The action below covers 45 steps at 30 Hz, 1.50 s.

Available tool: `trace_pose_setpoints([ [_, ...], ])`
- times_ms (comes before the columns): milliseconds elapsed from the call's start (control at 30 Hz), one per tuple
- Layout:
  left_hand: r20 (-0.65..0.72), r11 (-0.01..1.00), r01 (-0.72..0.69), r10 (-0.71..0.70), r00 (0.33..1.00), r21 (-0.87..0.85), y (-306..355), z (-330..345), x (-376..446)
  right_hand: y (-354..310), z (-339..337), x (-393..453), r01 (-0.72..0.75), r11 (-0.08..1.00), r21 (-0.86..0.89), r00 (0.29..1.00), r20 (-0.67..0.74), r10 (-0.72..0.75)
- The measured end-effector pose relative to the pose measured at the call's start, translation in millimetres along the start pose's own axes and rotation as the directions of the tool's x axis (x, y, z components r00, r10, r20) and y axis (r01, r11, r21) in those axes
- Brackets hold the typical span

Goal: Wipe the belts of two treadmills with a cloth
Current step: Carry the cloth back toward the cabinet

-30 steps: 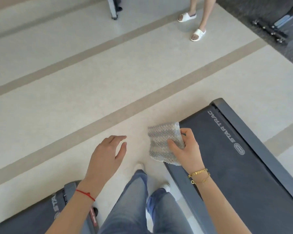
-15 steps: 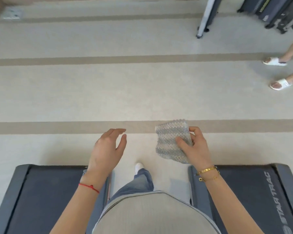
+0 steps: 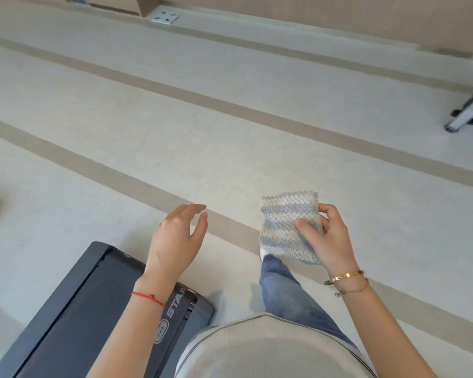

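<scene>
1 cloth (image 3: 288, 227) in R hand (image 3: 329, 238), 1 treadmill (image 3: 74, 312)

We look down on a pale speckled floor (image 3: 120, 99) crossed by darker beige stripes (image 3: 257, 110) running diagonally from the left toward the far right. At the far edge, a metal floor socket plate (image 3: 165, 17) sits beside the foot of a tan cabinet (image 3: 137, 4). At the far right, the silver leg of a machine frame (image 3: 467, 110) rests on the floor. Near us, a leg in blue jeans (image 3: 281, 290) steps forward below a light striped shirt (image 3: 271, 347).
</scene>
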<state>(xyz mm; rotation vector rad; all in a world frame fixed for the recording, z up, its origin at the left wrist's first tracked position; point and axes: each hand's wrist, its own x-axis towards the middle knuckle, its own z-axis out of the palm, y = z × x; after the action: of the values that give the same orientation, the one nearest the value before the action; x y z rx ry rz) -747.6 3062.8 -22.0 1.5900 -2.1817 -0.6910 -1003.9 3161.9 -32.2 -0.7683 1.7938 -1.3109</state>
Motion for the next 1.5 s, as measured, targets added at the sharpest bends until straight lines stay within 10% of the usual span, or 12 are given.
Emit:
trace_pose_setpoints([
  [667, -0.371, 0.91, 0.397, -0.411, 0.833, -0.118, -138, -110, 372, -176, 310, 441, 0.137, 0.99, -0.011, 0.857, 0.502, -0.113],
  [1500, -0.352, 0.911, 0.394, -0.41, 0.842, -0.118, -444, -324, 832, -325, 761, 784, 0.039, 0.999, 0.007, 0.879, 0.474, -0.038],
])
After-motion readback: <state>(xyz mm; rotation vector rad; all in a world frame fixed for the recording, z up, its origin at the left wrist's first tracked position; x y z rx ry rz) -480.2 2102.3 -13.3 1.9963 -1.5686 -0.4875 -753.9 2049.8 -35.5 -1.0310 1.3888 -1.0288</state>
